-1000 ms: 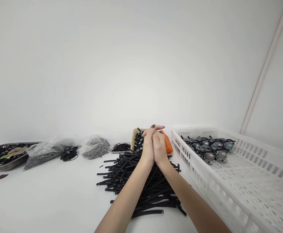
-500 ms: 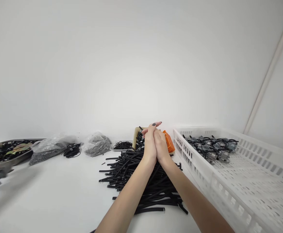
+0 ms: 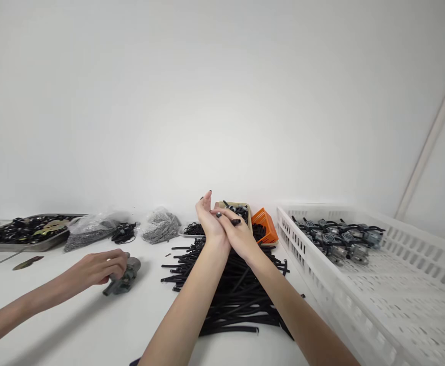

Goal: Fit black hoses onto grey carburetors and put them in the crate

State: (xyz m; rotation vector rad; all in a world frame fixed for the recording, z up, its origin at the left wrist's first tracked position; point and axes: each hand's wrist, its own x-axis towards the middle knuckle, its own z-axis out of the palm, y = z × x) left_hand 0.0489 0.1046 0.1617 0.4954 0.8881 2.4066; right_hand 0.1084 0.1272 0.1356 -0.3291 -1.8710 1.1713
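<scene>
Holding its palm open with fingers pointing up, the left hand (image 3: pixel 208 219) is touching the right hand (image 3: pixel 239 238), whose fingers are lying across that palm. A short black piece (image 3: pixel 236 221) is showing at the right fingertips, though I cannot tell whether it is being pinched. Both hands are hovering over the far end of the pile of black tube lengths (image 3: pixel 230 300), which is lying mid-table (image 3: pixel 104 330) beside the white crate (image 3: pixel 321 274) along the right edge. Judging by this, one piece is being handled between the hands, and any next move is calling for a firm pinch on it. Toward the left edge, a co-worker's hand (image 3: pixel 99 268) is resting on a grey metal part (image 3: pixel 126 277).
</scene>
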